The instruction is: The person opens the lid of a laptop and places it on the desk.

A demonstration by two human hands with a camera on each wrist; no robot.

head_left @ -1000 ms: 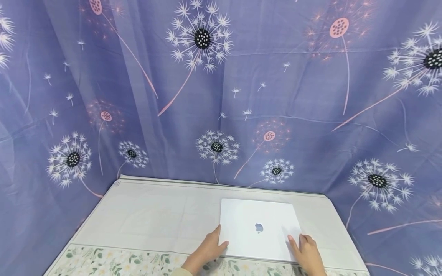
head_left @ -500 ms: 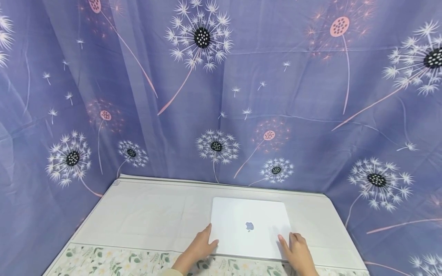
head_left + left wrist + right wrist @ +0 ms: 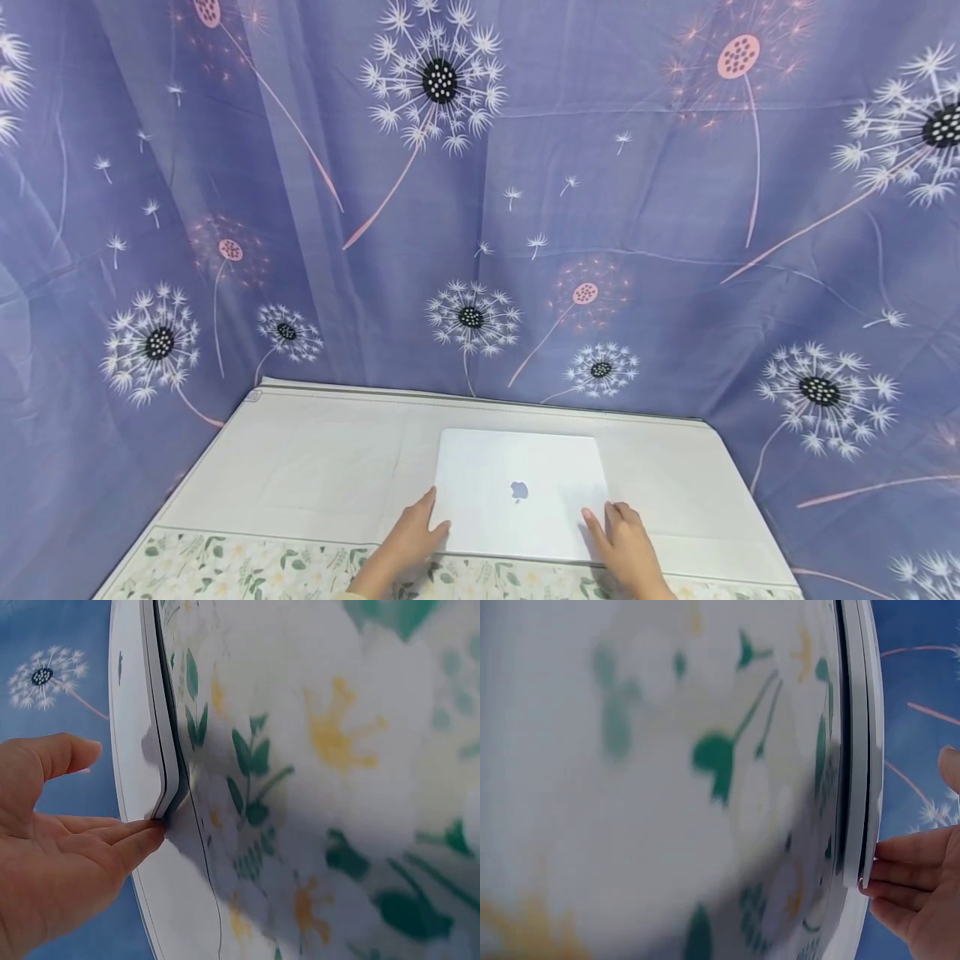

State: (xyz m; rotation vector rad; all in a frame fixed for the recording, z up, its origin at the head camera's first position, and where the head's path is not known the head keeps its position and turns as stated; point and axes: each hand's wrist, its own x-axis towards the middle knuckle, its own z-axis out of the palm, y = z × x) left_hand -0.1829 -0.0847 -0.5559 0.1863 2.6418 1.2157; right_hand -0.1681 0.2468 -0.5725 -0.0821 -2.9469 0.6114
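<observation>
A closed silver laptop point(image 3: 551, 467) with an apple logo lies flat on the white part of the table cover in the head view. My left hand point(image 3: 412, 529) is at its left side, and the left wrist view shows straight fingers point(image 3: 124, 838) touching the laptop's corner, the thumb held apart above. On the opposite side is my right hand point(image 3: 626, 542). Its fairly straight fingers point(image 3: 911, 874) meet the laptop's edge in the right wrist view, with the thumb raised away from the lid. Dark seams run along the laptop's front edge point(image 3: 855, 750).
The white table cover point(image 3: 322, 467) has a floral band point(image 3: 247, 567) along its front. A purple curtain point(image 3: 360, 333) with dandelion prints surrounds the table at the back and sides.
The laptop has slid left across the table, both hands moving with it at its two sides. It remains closed and flat.
</observation>
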